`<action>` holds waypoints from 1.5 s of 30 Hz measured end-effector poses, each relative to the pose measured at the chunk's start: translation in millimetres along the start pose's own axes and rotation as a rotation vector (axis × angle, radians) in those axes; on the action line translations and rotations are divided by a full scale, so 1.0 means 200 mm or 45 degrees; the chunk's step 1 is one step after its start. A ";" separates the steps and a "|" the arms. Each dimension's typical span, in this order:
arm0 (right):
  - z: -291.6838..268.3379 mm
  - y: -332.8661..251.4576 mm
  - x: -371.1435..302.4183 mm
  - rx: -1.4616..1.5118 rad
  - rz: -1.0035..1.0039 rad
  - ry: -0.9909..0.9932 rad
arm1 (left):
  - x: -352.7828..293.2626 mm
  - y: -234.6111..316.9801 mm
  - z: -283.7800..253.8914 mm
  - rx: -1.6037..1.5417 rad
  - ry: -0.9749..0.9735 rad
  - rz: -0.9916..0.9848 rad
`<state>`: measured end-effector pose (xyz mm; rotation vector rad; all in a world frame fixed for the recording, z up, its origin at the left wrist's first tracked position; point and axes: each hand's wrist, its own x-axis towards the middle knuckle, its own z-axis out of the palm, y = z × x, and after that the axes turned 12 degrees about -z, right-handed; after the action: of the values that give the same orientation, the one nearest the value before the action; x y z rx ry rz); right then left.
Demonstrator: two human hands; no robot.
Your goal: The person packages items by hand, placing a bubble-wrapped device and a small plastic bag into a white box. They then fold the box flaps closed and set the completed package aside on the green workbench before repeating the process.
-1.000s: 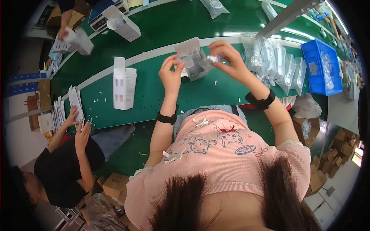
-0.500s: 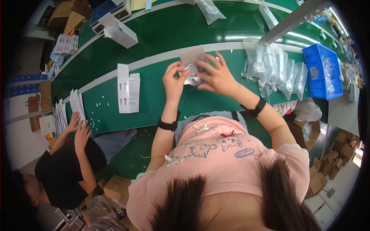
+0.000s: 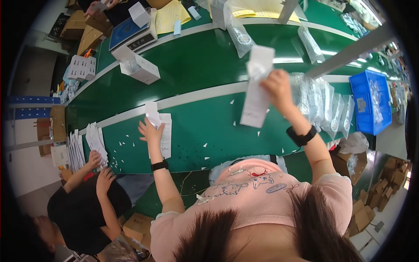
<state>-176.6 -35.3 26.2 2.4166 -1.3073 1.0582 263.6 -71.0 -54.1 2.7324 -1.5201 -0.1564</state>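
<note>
My right hand (image 3: 279, 89) is closed on the side of a narrow white box (image 3: 255, 105), lifted over the bench. The box stands lengthwise away from me with its flap end at the far side, somewhat blurred. My left hand (image 3: 151, 134) reaches over a second white box (image 3: 166, 136) with printed sides, which lies on the green bench. Its fingers are spread at the box's far end, close to a raised white flap (image 3: 151, 108). Whether they press on the card, I cannot tell.
To the right lie several clear bags (image 3: 323, 102) with white devices, beside a blue bin (image 3: 371, 102). An opened white box (image 3: 139, 67) stands on the raised shelf. A co-worker's hands (image 3: 99, 168) touch white folded cartons (image 3: 96, 142) at left. White scraps (image 3: 205, 145) dot the bench.
My hands have parted from the packet and white box they both handled. The right hand has swung right with a white box; the left has moved left to the box lying there.
</note>
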 end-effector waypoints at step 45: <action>0.19 -0.10 0.38 1.690 1.225 0.930 | -0.65 0.64 -0.22 -1.147 -0.561 0.630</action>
<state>-114.9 -91.2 53.2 1.1821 -1.6772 3.4438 90.3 -30.5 7.5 1.6377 -1.5928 -1.1510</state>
